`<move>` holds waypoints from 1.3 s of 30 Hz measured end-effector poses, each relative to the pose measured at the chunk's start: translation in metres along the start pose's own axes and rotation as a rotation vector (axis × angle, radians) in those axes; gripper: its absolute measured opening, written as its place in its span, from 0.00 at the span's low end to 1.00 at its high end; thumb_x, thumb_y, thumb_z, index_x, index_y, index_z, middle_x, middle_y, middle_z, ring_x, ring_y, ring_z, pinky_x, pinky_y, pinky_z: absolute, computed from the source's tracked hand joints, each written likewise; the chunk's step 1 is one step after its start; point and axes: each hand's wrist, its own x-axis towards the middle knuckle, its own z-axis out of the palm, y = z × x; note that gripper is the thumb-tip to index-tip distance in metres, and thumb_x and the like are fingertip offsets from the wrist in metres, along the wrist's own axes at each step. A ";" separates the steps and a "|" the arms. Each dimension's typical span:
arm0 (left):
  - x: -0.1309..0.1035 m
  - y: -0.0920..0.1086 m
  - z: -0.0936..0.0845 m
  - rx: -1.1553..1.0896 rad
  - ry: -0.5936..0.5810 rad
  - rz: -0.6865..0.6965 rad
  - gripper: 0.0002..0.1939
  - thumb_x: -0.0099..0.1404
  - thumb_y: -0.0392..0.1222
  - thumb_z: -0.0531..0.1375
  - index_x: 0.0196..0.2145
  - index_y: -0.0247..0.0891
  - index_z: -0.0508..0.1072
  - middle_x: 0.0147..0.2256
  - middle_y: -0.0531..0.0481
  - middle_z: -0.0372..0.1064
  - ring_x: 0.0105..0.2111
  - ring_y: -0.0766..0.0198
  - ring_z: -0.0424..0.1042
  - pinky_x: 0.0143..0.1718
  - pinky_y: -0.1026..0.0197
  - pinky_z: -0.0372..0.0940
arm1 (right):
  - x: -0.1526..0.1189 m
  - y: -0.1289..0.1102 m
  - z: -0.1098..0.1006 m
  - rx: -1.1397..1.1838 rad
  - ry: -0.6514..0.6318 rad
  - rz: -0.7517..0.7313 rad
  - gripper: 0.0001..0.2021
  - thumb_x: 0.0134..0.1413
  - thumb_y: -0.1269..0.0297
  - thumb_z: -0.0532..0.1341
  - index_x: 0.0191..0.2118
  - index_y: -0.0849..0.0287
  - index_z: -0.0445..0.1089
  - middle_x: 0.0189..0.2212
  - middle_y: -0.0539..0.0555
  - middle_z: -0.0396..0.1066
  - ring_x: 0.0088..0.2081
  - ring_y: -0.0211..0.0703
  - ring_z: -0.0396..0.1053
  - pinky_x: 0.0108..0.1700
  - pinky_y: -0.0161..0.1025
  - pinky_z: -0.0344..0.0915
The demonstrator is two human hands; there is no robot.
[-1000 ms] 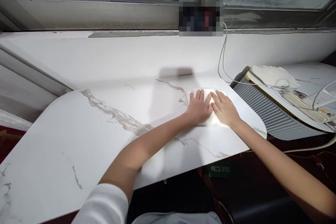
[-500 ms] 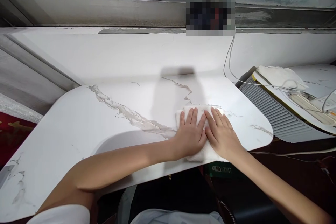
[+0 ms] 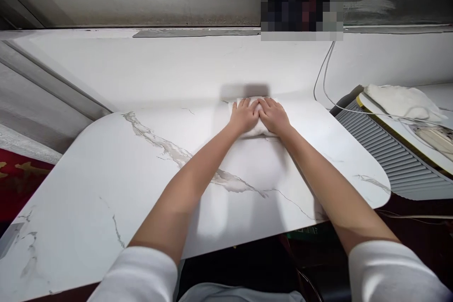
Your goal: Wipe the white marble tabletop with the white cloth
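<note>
A person in white sleeves point(image 3: 141, 271) is reaching both bare arms forward over a white table point(image 3: 88, 184) with grey-brown marble veining. A folded white cloth point(image 3: 260, 129) is lying on the table, near its far edge and right of its middle. The left hand point(image 3: 244, 117) is resting palm down on the cloth's left part, and the right hand point(image 3: 275, 116) is resting likewise on its right part. Both hands are lying flat, fingers extended and slightly parted, pressing on the cloth rather than pinching it. The thumbs are pointing inward, close together; whether they are touching, I cannot tell.

Behind the table, a white wall point(image 3: 170, 68) is rising to a grey window frame point(image 3: 141, 7). Right of the table, a ribbed unit point(image 3: 389, 155) is supporting a second, crumpled white cloth point(image 3: 403, 101). A pale cable point(image 3: 324, 78) is hanging behind the table's far right part. Left of the table, something red point(image 3: 23, 179) is showing.
</note>
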 end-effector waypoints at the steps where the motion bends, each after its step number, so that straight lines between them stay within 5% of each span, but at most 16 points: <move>1: 0.007 -0.004 0.000 0.005 0.012 -0.001 0.27 0.73 0.41 0.42 0.68 0.42 0.56 0.69 0.44 0.51 0.69 0.57 0.48 0.69 0.46 0.41 | 0.009 0.000 0.002 0.008 0.004 0.014 0.27 0.65 0.65 0.42 0.66 0.65 0.58 0.67 0.64 0.58 0.68 0.55 0.53 0.66 0.56 0.52; 7: 0.016 -0.012 0.001 0.017 0.050 -0.010 0.27 0.73 0.40 0.42 0.67 0.42 0.57 0.69 0.45 0.52 0.69 0.57 0.48 0.69 0.47 0.42 | 0.021 0.000 0.007 0.038 0.013 0.035 0.27 0.65 0.64 0.43 0.66 0.64 0.58 0.67 0.63 0.57 0.68 0.54 0.53 0.67 0.55 0.51; 14: -0.014 -0.003 -0.002 0.000 0.021 -0.036 0.27 0.74 0.42 0.41 0.68 0.42 0.55 0.70 0.42 0.48 0.70 0.55 0.45 0.69 0.41 0.39 | -0.009 -0.010 -0.001 0.007 -0.031 0.029 0.29 0.66 0.63 0.41 0.69 0.65 0.55 0.69 0.63 0.53 0.69 0.53 0.50 0.68 0.53 0.49; 25: -0.158 0.022 -0.006 0.024 -0.011 0.061 0.27 0.75 0.43 0.44 0.69 0.35 0.55 0.70 0.35 0.46 0.71 0.45 0.43 0.68 0.35 0.39 | -0.153 -0.063 -0.021 -0.008 -0.001 -0.059 0.28 0.69 0.64 0.41 0.69 0.71 0.55 0.69 0.67 0.51 0.71 0.58 0.45 0.68 0.57 0.48; 31: -0.227 0.013 -0.018 0.008 -0.051 0.183 0.29 0.75 0.44 0.45 0.69 0.33 0.53 0.70 0.32 0.44 0.71 0.42 0.40 0.68 0.34 0.41 | -0.216 -0.082 -0.024 0.143 -0.038 -0.156 0.31 0.70 0.58 0.40 0.72 0.68 0.46 0.71 0.65 0.45 0.73 0.52 0.36 0.70 0.59 0.42; 35: -0.241 -0.002 -0.022 -0.034 -0.057 0.190 0.29 0.75 0.48 0.46 0.70 0.38 0.52 0.71 0.37 0.45 0.71 0.46 0.40 0.69 0.37 0.43 | -0.218 -0.089 -0.027 0.165 -0.071 -0.211 0.31 0.70 0.57 0.41 0.73 0.63 0.42 0.72 0.62 0.44 0.73 0.50 0.34 0.71 0.59 0.41; 39: -0.222 -0.016 -0.024 -0.027 -0.062 0.097 0.30 0.74 0.49 0.47 0.70 0.38 0.52 0.71 0.38 0.42 0.71 0.45 0.37 0.69 0.37 0.41 | -0.184 -0.097 -0.027 0.123 -0.153 -0.202 0.31 0.68 0.59 0.44 0.72 0.66 0.48 0.72 0.63 0.43 0.73 0.52 0.37 0.71 0.57 0.40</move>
